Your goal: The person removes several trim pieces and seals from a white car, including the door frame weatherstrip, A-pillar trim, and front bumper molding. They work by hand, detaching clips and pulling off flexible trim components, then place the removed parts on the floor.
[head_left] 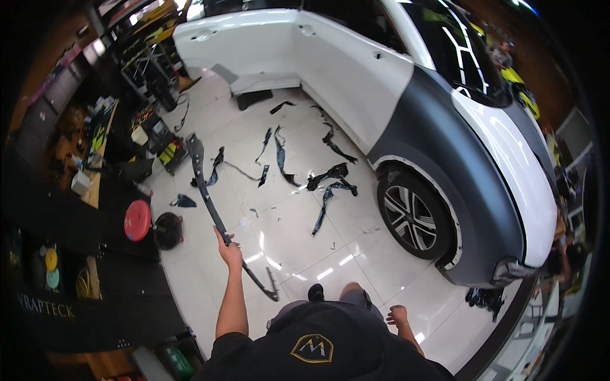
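My left hand (230,253) is wrapped round a long, curved dark trim strip (202,181) of the kind fitted to a car body. The strip slants from the upper left down past my hand, its hooked lower end near my legs. By my right thigh hangs my right hand (397,314), fingers curled in, with nothing seen in it. To the right stands a car whose door (349,82) is white and whose front fender (438,127) is matte dark blue-grey. A pale edge runs round the bare wheel arch above the front wheel (410,213).
Crumpled dark film scraps (330,178) litter the glossy tiled floor (298,247). On the left are a red round stool (137,220), a black bucket (168,230), a tool bag (168,152) and a workbench (101,146). A rear door (235,47) stands open. People are at the far right.
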Demonstrator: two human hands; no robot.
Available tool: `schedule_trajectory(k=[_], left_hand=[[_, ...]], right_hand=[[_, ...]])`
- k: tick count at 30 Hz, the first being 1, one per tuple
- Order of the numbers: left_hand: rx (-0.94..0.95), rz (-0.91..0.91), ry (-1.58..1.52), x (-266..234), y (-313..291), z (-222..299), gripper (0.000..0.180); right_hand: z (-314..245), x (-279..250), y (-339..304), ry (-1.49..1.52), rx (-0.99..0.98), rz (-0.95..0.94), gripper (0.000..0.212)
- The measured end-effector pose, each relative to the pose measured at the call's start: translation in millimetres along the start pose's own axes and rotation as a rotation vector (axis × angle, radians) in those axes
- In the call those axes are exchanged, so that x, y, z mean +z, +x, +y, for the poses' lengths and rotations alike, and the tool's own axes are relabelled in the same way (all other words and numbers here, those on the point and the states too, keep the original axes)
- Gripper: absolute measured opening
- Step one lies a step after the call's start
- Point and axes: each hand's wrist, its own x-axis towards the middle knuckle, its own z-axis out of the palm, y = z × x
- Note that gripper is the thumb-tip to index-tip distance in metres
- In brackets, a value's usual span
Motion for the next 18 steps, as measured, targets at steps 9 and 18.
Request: schedule_trajectory(k=[9, 18], left_hand=[[-0.478, -0.130, 0.245, -68.7, 90.7, -94.5, 0.033], [-0.843, -0.167, 0.433, -59.1, 147.3, -112.7, 0.025]], right_hand=[[-166.6, 107.3, 55.3, -0.275, 0.009, -0.248, 0.029], [-458.4, 241.4, 217.8, -0.198, -0.066, -0.276, 0.036]])
